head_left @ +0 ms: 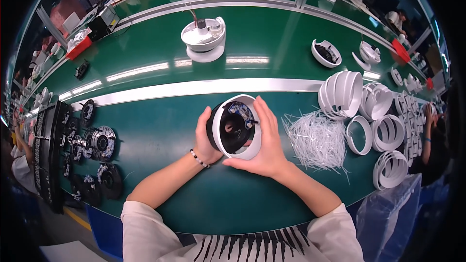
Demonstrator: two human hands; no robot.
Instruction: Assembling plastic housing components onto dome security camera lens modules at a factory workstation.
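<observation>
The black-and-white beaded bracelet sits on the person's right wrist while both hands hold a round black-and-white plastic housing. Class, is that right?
Not quite: the head view shows the black-and-white beaded bracelet on the wrist of the left hand, not the right hand. Both hands do hold the round black-and-white plastic housing.

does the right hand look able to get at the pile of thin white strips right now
Probably yes: the pile of thin white strips lies just right of the right hand, with nothing visible between, though that hand is occupied holding the white-and-black part.
</observation>
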